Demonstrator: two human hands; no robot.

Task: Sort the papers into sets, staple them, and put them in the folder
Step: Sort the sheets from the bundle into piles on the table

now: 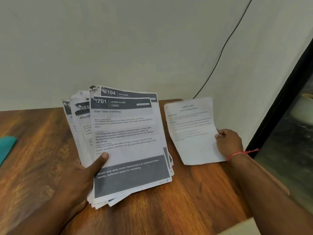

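A fanned stack of printed papers (pixel 128 143) is held up over the wooden table. The top sheet reads "2701 Living Room, Side Table Unfolding". My left hand (pixel 79 180) grips the stack from its lower left, thumb pressed on the top sheet. To the right, my right hand (pixel 228 143) pinches the right edge of a single white sheet (pixel 193 131) with small faint text, held apart from the stack above the table's right side. A tan folder (pixel 269 180) lies under my right forearm at the table's right edge.
The brown wooden table (pixel 186 200) meets a pale wall at the back. A teal object (pixel 6 146) lies at the left edge. A black cable (pixel 220 53) runs down the wall. A dark-framed glass panel (pixel 288 116) stands on the right.
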